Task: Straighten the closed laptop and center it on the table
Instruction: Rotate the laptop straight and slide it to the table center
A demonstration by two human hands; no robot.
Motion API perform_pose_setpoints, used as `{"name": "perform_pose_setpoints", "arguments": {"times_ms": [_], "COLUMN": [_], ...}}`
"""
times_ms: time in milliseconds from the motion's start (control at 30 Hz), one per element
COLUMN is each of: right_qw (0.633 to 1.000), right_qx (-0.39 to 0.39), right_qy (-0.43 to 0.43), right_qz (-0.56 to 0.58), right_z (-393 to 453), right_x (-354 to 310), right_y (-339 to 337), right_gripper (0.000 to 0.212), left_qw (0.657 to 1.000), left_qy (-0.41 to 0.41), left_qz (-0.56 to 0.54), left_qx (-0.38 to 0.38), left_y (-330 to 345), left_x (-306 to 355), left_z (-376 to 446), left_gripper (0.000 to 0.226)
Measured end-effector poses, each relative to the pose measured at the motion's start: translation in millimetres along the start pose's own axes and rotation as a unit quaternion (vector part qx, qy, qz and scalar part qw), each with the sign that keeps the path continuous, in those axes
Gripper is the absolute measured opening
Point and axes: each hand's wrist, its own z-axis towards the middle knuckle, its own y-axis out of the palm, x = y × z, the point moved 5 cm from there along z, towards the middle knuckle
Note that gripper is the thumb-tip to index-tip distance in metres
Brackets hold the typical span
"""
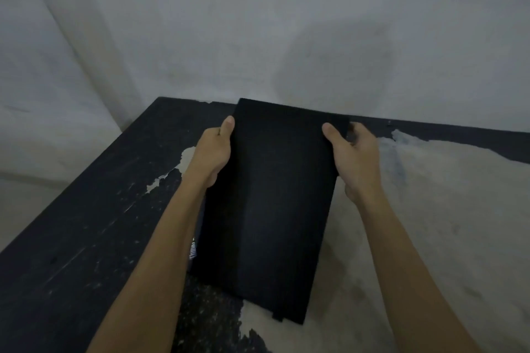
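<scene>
A closed black laptop lies lengthwise away from me on the worn table, its far end reaching the table's back edge and turned slightly clockwise. My left hand grips its left long edge near the far end, thumb on top. My right hand grips the right long edge opposite, thumb on the lid and fingers curled under the edge. A small logo shows on the lid's left side beside my left forearm. Whether the far end is lifted off the table I cannot tell.
The table is black with large patches of peeled, pale surface on its right half. A grey wall stands directly behind the table's back edge. The table's left edge runs diagonally, with floor beyond it.
</scene>
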Motion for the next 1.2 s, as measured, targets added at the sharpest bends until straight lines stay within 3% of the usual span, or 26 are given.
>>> {"name": "perform_pose_setpoints", "arguments": {"times_ms": [167,300,533,700,833,1000,1200], "right_qw": [0.997,0.996,0.995,0.989,0.978,0.960,0.943], "right_qx": [-0.070,-0.090,-0.071,-0.118,-0.186,-0.263,-0.311], "right_qy": [-0.004,-0.024,0.006,0.006,0.013,0.036,0.048], "right_qz": [0.032,-0.006,-0.071,-0.086,-0.092,-0.091,-0.106], "right_z": [-7,-6,4,9,6,0,-8], "right_x": [-7,-11,-3,2,1,-1,-2], "right_y": [15,14,-8,-22,-23,-25,-22], "right_gripper": [0.027,0.017,0.040,0.034,0.037,0.038,0.037], "left_qw": [0.995,0.986,0.981,0.985,0.990,0.989,0.961], "left_qy": [-0.025,-0.066,-0.063,-0.029,-0.011,0.008,-0.006], "left_qz": [-0.094,-0.149,-0.182,-0.167,-0.137,-0.023,0.082], "left_qx": [0.038,0.045,-0.033,-0.036,-0.041,-0.146,-0.264], "left_y": [-8,-6,14,18,4,-10,4], "left_x": [5,6,4,7,13,21,27], "left_z": [0,-2,-4,-8,-11,-15,-30], "left_gripper": [0.050,0.058,0.035,0.012,0.026,0.027,0.044]}}
